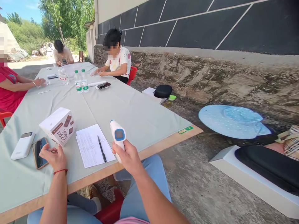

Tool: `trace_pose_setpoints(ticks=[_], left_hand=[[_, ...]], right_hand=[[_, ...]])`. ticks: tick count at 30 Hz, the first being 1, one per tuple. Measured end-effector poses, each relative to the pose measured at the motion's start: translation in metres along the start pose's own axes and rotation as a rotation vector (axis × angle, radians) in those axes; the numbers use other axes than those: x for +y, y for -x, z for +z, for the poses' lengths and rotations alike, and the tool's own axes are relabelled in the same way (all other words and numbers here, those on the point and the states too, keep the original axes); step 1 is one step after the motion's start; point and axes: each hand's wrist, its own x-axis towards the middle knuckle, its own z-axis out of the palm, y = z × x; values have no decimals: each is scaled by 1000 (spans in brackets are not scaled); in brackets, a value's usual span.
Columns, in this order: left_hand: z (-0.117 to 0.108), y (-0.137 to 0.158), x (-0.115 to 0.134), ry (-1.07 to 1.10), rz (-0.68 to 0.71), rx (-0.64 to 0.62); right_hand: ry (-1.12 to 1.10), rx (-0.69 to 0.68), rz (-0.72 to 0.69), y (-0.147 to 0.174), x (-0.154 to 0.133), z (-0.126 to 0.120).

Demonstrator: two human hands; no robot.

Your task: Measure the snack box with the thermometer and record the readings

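Here the right hand is closed around the grip of a white infrared thermometer, held upright just right of the pen that lies on a printed sheet. Left of that sheet, beyond the white carton, the left hand rests loosely curled, holding nothing, fingertips on a smartphone lying flat on the desk.

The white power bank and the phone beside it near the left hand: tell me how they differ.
The power bank is white and blocky; the phone is dark, thinner, with a copper-coloured rim. The left hand rests its fingers on the phone, while the power bank lies untouched, farther left. Both lie flat on the cloth-covered table, side by side.
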Motion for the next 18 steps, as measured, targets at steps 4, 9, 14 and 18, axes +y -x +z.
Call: trace_pose_setpoints(ticks=[4,9,14,18], left_hand=[[0,10,8,-25,222,-86],[0,17,21,-86,596,-482],[1,20,25,-104,753,-767],[4,23,20,-129,741,-847]], right_hand=[[352,67,-60,-25,37,3],[872,72,21,-61,85,-5],[982,192,-154,-71,94,-6],[838,-26,-162,-58,81,27]])
